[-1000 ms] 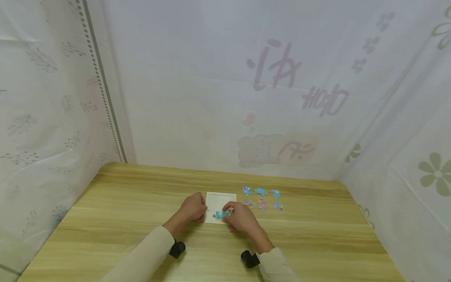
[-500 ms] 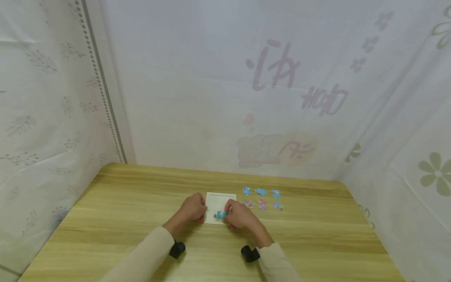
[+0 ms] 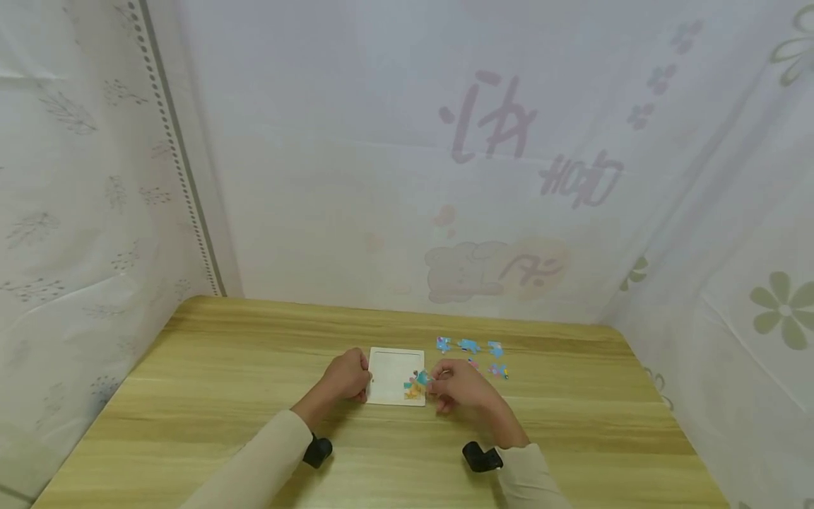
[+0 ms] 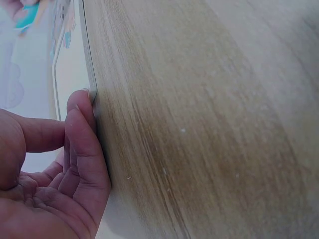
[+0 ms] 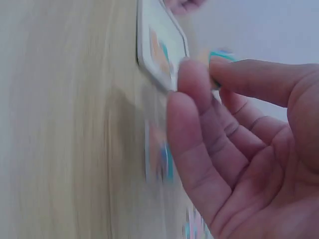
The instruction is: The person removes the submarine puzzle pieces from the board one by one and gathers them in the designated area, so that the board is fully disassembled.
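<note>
A square white puzzle tray lies on the table. My left hand grips its left edge, with thumb and fingers at the rim in the left wrist view. An orange and teal jigsaw piece sits in the tray's lower right corner. Just above the tray's right edge, my right hand pinches a teal jigsaw piece between thumb and fingertips. The right wrist view shows only a teal strip of that held piece; the fingers cover the rest.
Loose blue jigsaw pieces lie in a row right of the tray. Nearer, a pink and blue piece lies beside others partly hidden by my right hand. A patterned cloth hangs behind the wooden table.
My right hand has moved right from inside the tray to its right edge, with the teal piece lifted. The orange and teal piece now shows in the corner. My left hand stays at the tray.
</note>
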A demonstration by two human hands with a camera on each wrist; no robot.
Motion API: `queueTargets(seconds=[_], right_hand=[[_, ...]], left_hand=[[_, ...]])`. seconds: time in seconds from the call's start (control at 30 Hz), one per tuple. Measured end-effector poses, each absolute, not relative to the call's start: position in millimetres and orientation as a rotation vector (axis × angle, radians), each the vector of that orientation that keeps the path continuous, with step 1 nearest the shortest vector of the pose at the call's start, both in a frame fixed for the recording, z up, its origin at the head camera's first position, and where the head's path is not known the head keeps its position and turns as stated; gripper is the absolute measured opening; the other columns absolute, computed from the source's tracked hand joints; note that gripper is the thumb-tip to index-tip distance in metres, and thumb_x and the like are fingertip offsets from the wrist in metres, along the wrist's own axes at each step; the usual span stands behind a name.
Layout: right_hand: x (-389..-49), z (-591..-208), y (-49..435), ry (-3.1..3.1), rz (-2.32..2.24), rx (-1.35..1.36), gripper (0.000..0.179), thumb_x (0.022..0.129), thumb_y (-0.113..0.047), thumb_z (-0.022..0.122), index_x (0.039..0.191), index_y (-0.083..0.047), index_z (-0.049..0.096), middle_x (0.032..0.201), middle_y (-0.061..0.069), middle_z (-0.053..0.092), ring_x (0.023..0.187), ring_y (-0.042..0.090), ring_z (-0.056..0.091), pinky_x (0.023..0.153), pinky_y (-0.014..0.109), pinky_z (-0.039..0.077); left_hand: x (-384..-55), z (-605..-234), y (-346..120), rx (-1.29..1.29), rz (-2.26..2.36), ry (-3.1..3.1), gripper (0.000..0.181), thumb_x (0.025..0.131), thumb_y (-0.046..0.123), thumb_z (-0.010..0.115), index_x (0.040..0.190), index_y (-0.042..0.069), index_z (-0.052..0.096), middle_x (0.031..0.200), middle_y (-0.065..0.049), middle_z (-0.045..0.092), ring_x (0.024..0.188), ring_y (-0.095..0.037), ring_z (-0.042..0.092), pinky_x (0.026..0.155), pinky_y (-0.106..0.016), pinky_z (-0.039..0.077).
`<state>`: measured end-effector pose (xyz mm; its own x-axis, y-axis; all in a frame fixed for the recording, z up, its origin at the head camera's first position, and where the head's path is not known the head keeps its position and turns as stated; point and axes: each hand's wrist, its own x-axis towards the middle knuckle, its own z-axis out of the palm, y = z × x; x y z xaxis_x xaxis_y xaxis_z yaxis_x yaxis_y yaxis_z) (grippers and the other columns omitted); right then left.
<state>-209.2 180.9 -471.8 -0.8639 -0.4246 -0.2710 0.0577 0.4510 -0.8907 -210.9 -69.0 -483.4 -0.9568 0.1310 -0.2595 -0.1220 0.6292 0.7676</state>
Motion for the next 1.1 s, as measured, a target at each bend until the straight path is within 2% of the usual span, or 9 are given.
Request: queueTargets(seconds=[0.13,0.27,0.5,0.7,1.1], right_hand=[[-210.7,-471.4,207.8,2.259,-1.445,-0.230,0.020,0.092,-0.011,0.064,0.107,0.002,0.061,0.076,0.014,0.069,0.055,0.015,0.062,0.054,0.030,0.056],[-210.9,-471.6,231.3,2.266,-1.460,-0.181,0.021,0.093,-0.012,0.063,0.109,0.003,0.062,0.077,0.012,0.068,0.056,0.014,0.060,0.054,0.028,0.053],[-205.0,-471.2,259.4,2.284,-1.433,-0.115,0.026,0.095,-0.012,0.061,0.113,0.007,0.063,0.068,0.006,0.059,0.052,0.012,0.053,0.052,0.025,0.048],[-198.2,-466.0,263.6,2.307,-1.402,-0.089,0.025,0.095,-0.009,0.059,0.109,0.011,0.063,0.067,0.004,0.057,0.052,0.010,0.053,0.052,0.023,0.049],[-202.3,-485.7,264.3,2.489,-1.257,-0.071,0.017,0.093,-0.011,0.061,0.104,0.000,0.067,0.060,0.003,0.057,0.047,0.013,0.056,0.047,0.027,0.050]], left_hand=[[-212.7,-485.5,-69.4,-0.003,1.237,2.564,0.007,0.092,-0.001,0.055,0.088,0.003,0.050,0.059,-0.009,0.057,0.045,-0.015,0.059,0.045,-0.024,0.051],[-213.7,-487.0,-69.9,0.003,1.235,2.570,0.007,0.092,0.000,0.056,0.088,0.002,0.050,0.059,-0.009,0.056,0.044,-0.014,0.058,0.044,-0.023,0.051],[-212.4,-487.7,-70.0,0.029,1.251,2.573,0.008,0.092,0.000,0.056,0.087,0.002,0.050,0.058,-0.009,0.056,0.044,-0.014,0.059,0.044,-0.024,0.051],[-211.2,-486.7,-71.0,0.038,1.258,2.570,0.007,0.092,0.000,0.055,0.086,0.002,0.050,0.059,-0.008,0.056,0.044,-0.014,0.058,0.044,-0.024,0.051],[-212.2,-486.4,-70.6,0.033,1.265,2.576,0.007,0.091,-0.001,0.054,0.086,0.002,0.051,0.058,-0.008,0.057,0.043,-0.013,0.057,0.043,-0.023,0.051]])
